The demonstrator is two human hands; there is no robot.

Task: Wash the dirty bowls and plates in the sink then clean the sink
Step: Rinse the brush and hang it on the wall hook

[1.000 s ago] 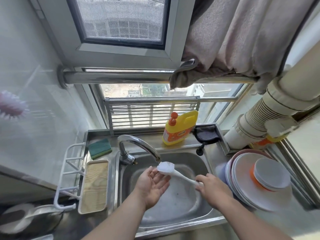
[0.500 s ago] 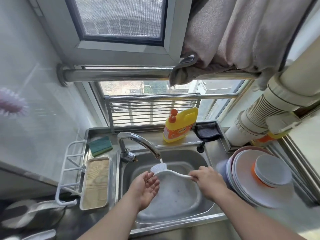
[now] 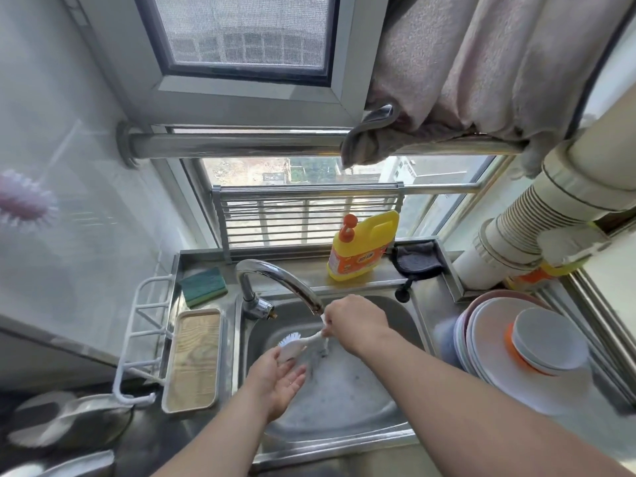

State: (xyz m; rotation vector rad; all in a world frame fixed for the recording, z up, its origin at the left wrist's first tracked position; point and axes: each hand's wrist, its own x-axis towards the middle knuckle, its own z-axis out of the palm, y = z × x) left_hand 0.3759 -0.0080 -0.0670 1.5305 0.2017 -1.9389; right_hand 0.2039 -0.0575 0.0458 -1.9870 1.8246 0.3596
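My right hand (image 3: 354, 321) grips the handle of a white dish brush (image 3: 292, 347) just under the faucet spout (image 3: 275, 273), with water running down beside it. The brush head points down-left and touches the fingers of my left hand (image 3: 278, 383), which is held open, palm up, over the steel sink (image 3: 344, 390). The sink basin is wet and foamy, with no dishes in it. A stack of plates (image 3: 488, 342) with a white bowl on an orange one (image 3: 547, 342) stands on the counter to the right of the sink.
A yellow detergent bottle (image 3: 361, 247) and a dark cloth (image 3: 418, 259) stand on the ledge behind the sink. A green sponge (image 3: 203, 286) lies back left, by a white tray (image 3: 192, 359) and a wire rack (image 3: 141, 335). A large duct (image 3: 537, 215) hangs at right.
My right hand moved up and left to the faucet spout, tipping the brush head down-left. My left hand stayed open below it, now touching the brush head.
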